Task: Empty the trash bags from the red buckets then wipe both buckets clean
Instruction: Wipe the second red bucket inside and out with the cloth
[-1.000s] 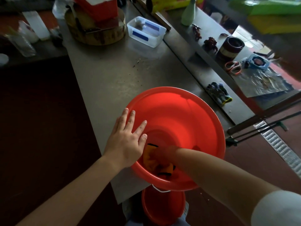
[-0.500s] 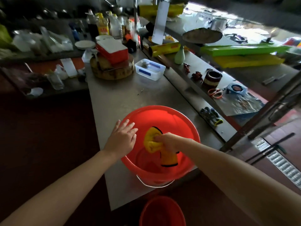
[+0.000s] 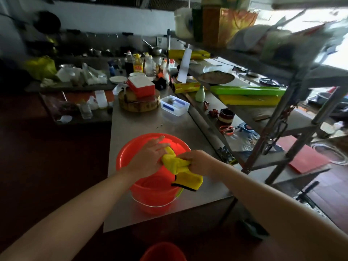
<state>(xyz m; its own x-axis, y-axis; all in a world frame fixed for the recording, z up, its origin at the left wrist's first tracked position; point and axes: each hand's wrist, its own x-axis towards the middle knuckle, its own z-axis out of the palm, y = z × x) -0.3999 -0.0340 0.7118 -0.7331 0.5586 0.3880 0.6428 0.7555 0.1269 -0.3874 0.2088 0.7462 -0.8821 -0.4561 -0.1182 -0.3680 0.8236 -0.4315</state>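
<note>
Both hands are meeting over the round red plastic bucket [image 3: 150,202], which is standing upright on the grey steel desk [image 3: 143,121], close to its near edge, mouth facing straight up. No bag is showing inside it from here.

The right hand [image 3: 199,162] is curling tightly round the middle of the yellow cloth with a black-trimmed edge [image 3: 186,178]. That grip is closed on the fabric. The left hand [image 3: 150,157] is lying over the cloth's far-left end with its fingers [image 3: 158,142] fairly straight, reaching across toward the bucket's far rim. The thumb is hidden, so I cannot tell whether that grip is pinching the cloth or only pressing on it.

Here is the relation that matters: the cloth is stretching between the two hands, its long axis running from far-left to near-right, with the loose tail hanging down past the right hand over the bucket's near-right rim. The bucket's interior is lying directly beneath both grips, so the way back to wiping looks like straight down. The right hand seems the one carrying the cloth; the left is nearer the far-left wall and rim.

A second red bucket [image 3: 162,251] is peeking in at the bottom edge, down on the floor, nearer than the desk. By my reading that one is waiting its turn.
</note>
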